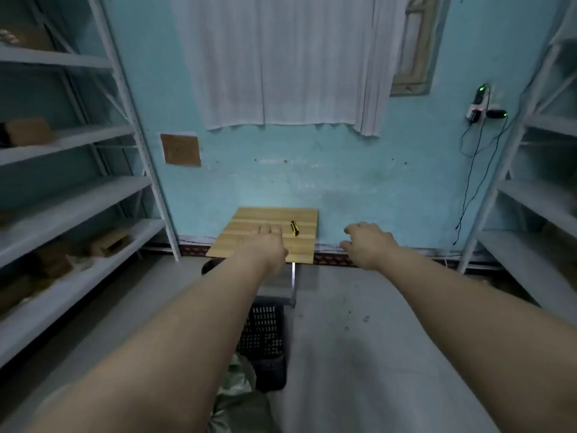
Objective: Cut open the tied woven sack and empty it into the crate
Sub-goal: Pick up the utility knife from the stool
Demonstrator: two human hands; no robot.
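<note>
A yellow and black utility knife (294, 228) lies on a small wooden table (299, 245) against the far wall. My left hand (265, 245) hovers over the table just left of the knife, fingers spread, holding nothing. My right hand (368, 242) is stretched out to the right of the table, fingers loosely curled and empty. A black perforated plastic crate (265, 335) stands on the floor below my left forearm. The pale woven sack (240, 389) lies on the floor at the crate's near side, partly hidden by my arm.
Grey metal shelving (71, 195) with cardboard boxes lines the left wall. More shelving (537, 195) stands at the right. A white curtain (281, 64) hangs on the blue wall, with chargers and cables (477, 107) at the right. Grey floor (359, 339) lies right of the crate.
</note>
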